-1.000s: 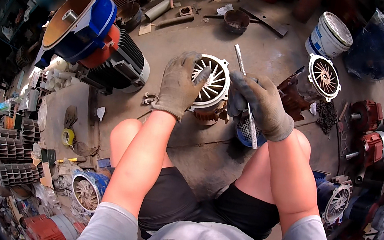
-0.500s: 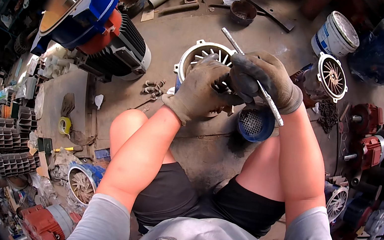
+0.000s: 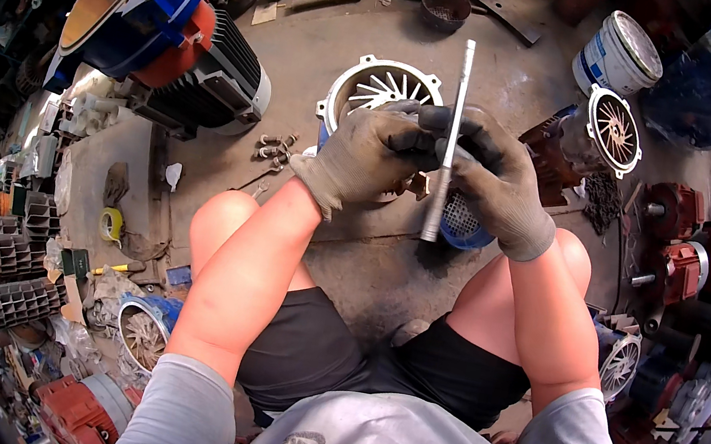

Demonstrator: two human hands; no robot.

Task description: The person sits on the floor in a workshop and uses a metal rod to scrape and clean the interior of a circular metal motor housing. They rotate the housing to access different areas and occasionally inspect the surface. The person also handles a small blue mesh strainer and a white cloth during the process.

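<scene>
My gloved right hand [image 3: 507, 176] is closed around a long silver metal bar [image 3: 438, 203], which points almost straight away from me. My gloved left hand [image 3: 362, 149] is curled beside it, its dark fingertips meeting the right fingers near the bar. What the left fingers hold, if anything, is hidden. Just beyond the hands stands a motor [image 3: 337, 100] with a pale round end ring and radiating fan blades. The hands cover part of it. Below the right hand, a blue bowl with a mesh bottom [image 3: 466, 226] is partly hidden by the bar.
A large blue and black motor [image 3: 221, 75] lies at the left, near several loose bolts [image 3: 274, 151]. At the right stand another finned motor [image 3: 613, 133] and a white bucket [image 3: 619, 55]. A dark bowl [image 3: 446, 9] sits farther back. Yellow tape [image 3: 110, 225] lies at the left.
The silver bar has swung from a diagonal to nearly upright in the picture. My right hand has turned, its fingers now showing around the bar. The whole view has shifted slightly.
</scene>
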